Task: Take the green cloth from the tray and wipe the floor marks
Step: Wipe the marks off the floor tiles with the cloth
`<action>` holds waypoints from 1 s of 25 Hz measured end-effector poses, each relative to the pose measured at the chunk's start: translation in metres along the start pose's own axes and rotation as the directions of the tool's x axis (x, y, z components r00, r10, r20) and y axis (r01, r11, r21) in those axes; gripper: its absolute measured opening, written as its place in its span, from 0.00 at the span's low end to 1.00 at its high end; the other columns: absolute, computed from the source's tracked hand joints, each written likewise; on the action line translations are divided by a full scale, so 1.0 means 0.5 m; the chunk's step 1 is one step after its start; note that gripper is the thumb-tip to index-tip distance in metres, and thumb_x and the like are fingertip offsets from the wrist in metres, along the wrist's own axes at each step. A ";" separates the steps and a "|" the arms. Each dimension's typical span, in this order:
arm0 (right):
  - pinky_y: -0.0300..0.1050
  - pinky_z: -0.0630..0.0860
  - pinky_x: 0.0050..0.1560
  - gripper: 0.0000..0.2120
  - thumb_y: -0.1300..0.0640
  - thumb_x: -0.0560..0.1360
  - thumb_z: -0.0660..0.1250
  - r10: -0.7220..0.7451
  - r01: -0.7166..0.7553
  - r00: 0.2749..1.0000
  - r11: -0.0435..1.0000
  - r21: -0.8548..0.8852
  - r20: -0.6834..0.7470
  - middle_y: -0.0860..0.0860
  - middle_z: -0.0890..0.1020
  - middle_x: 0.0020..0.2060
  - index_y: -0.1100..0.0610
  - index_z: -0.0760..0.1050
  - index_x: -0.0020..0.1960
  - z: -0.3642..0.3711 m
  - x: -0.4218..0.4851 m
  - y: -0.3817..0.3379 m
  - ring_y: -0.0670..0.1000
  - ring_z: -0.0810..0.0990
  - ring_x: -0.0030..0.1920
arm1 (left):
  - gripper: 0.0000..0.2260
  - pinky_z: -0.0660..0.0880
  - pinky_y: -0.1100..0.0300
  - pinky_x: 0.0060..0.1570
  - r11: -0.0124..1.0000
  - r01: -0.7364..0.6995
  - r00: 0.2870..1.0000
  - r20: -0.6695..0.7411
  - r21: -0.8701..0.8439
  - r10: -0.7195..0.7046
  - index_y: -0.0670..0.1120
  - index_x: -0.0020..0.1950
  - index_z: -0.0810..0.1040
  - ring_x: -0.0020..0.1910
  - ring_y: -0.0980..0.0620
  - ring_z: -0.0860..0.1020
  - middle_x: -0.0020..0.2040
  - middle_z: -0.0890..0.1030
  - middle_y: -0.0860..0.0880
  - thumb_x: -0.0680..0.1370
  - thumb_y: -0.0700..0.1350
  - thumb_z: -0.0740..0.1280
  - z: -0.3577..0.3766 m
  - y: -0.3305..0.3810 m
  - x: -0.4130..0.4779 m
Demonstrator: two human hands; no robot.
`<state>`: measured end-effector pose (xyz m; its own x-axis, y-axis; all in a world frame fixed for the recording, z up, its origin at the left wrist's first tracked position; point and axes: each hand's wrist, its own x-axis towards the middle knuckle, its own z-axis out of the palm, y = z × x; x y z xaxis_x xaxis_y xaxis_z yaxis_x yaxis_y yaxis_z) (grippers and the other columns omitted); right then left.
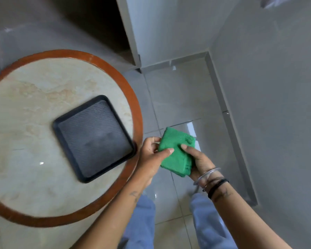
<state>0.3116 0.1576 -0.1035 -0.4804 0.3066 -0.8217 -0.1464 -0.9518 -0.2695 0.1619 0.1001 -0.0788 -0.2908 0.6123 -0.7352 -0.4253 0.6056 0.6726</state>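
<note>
The green cloth (176, 151), folded, is off the tray (94, 138) and held over the floor (180, 97) just right of the round table (43, 90). The left hand (151, 155) pinches its left edge while the right hand (198, 159) cups it from below, thumb on top. The pickup looks done; next comes crouching to the tiles, though no marks show clearly here.
</note>
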 end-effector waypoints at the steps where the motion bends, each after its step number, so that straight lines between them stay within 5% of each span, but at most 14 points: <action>1: 0.55 0.83 0.48 0.21 0.58 0.69 0.71 0.052 -0.055 0.995 0.998 -0.031 -0.084 0.61 0.85 0.51 0.62 0.78 0.61 -0.060 0.029 0.004 0.60 0.85 0.51 | 0.20 0.76 0.51 0.45 0.999 0.015 1.000 -0.011 0.030 -0.015 0.41 0.59 0.71 0.44 0.45 0.78 0.49 0.80 0.36 0.71 0.31 0.73 0.035 -0.060 0.035; 5: 0.53 0.83 0.42 0.15 0.65 0.67 0.72 0.160 -0.231 0.919 0.959 -0.162 -0.360 0.61 0.86 0.49 0.63 0.81 0.54 -0.287 0.183 0.032 0.61 0.86 0.46 | 0.28 0.75 0.59 0.42 0.940 0.161 0.987 -0.057 0.300 -0.151 0.43 0.67 0.69 0.41 0.51 0.78 0.44 0.80 0.46 0.71 0.47 0.76 0.078 -0.299 0.184; 7: 0.55 0.82 0.43 0.09 0.67 0.69 0.72 -0.059 -0.162 0.810 0.933 -0.320 -0.584 0.63 0.85 0.49 0.63 0.81 0.49 -0.396 0.294 0.063 0.63 0.84 0.47 | 0.33 0.75 0.57 0.54 0.816 0.153 0.988 -0.070 0.558 -0.138 0.45 0.71 0.67 0.54 0.49 0.79 0.55 0.80 0.46 0.71 0.56 0.73 0.059 -0.413 0.283; 9: 0.58 0.81 0.47 0.05 0.65 0.71 0.70 -0.465 -0.143 0.646 0.705 -0.695 -0.605 0.64 0.84 0.46 0.62 0.80 0.47 -0.467 0.409 0.097 0.65 0.83 0.48 | 0.38 0.66 0.53 0.69 0.561 0.060 0.996 -0.014 0.826 -0.085 0.45 0.75 0.60 0.70 0.45 0.68 0.72 0.68 0.43 0.72 0.58 0.71 0.023 -0.509 0.385; 11: 0.54 0.79 0.49 0.12 0.64 0.71 0.65 -0.692 -0.165 0.589 0.404 -0.900 -0.418 0.63 0.84 0.48 0.60 0.78 0.54 -0.505 0.510 0.125 0.63 0.82 0.48 | 0.43 0.55 0.49 0.75 0.212 -0.075 0.995 0.088 0.974 -0.056 0.42 0.77 0.53 0.77 0.41 0.56 0.78 0.56 0.39 0.72 0.59 0.70 0.003 -0.578 0.480; 12: 0.52 0.78 0.50 0.15 0.65 0.71 0.63 -0.726 -0.142 0.617 0.275 -0.951 -0.302 0.62 0.84 0.51 0.59 0.77 0.57 -0.519 0.557 0.139 0.63 0.81 0.51 | 0.46 0.51 0.47 0.77 0.091 -0.105 0.993 0.109 0.990 -0.041 0.40 0.77 0.50 0.77 0.40 0.52 0.79 0.52 0.38 0.71 0.60 0.71 0.003 -0.599 0.525; 14: 0.53 0.73 0.63 0.20 0.65 0.72 0.62 -0.567 -0.130 0.821 -0.074 -0.989 -0.065 0.63 0.76 0.64 0.59 0.74 0.64 -0.532 0.634 0.190 0.63 0.75 0.64 | 0.53 0.44 0.46 0.76 -0.039 -0.076 0.997 0.076 0.996 -0.019 0.38 0.77 0.45 0.78 0.38 0.46 0.79 0.46 0.36 0.68 0.60 0.74 0.003 -0.633 0.599; 16: 0.59 0.51 0.77 0.34 0.49 0.73 0.62 -0.334 -0.164 0.943 -0.466 -0.869 0.001 0.60 0.55 0.78 0.59 0.58 0.76 -0.570 0.661 0.268 0.60 0.54 0.77 | 0.58 0.41 0.46 0.76 -0.119 -0.056 0.998 0.053 0.991 -0.030 0.36 0.77 0.41 0.78 0.38 0.42 0.78 0.42 0.35 0.65 0.61 0.75 0.008 -0.658 0.653; 17: 0.61 0.43 0.76 0.42 0.40 0.72 0.59 -0.327 -0.186 0.945 -0.548 -0.816 0.004 0.57 0.48 0.79 0.59 0.50 0.78 -0.592 0.661 0.293 0.58 0.48 0.78 | 0.61 0.41 0.46 0.76 -0.177 -0.055 0.998 0.048 0.983 -0.044 0.35 0.77 0.40 0.78 0.37 0.40 0.78 0.40 0.34 0.64 0.62 0.76 0.011 -0.668 0.672; 20: 0.65 0.42 0.75 0.48 0.28 0.69 0.49 -0.397 -0.172 0.911 -0.614 -0.770 0.113 0.58 0.51 0.79 0.59 0.50 0.78 -0.620 0.672 0.299 0.58 0.49 0.78 | 0.66 0.41 0.45 0.76 -0.324 -0.022 1.000 0.017 0.946 -0.019 0.35 0.76 0.37 0.78 0.37 0.40 0.77 0.38 0.34 0.59 0.66 0.76 0.001 -0.690 0.703; 25: 0.63 0.38 0.75 0.47 0.27 0.70 0.46 -0.200 -0.066 0.973 -0.721 -0.690 0.116 0.57 0.46 0.78 0.59 0.50 0.78 -0.626 0.649 0.320 0.57 0.47 0.79 | 0.68 0.43 0.46 0.76 -0.326 -0.020 1.000 0.024 0.945 0.007 0.36 0.76 0.36 0.78 0.38 0.41 0.78 0.37 0.35 0.57 0.69 0.75 -0.005 -0.682 0.707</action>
<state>0.4032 0.1074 -0.5704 -0.5383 0.4877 -0.6874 0.7337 0.6724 -0.0975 0.2017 0.1088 -0.5684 -0.2731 0.6284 -0.7284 0.9546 0.2706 -0.1245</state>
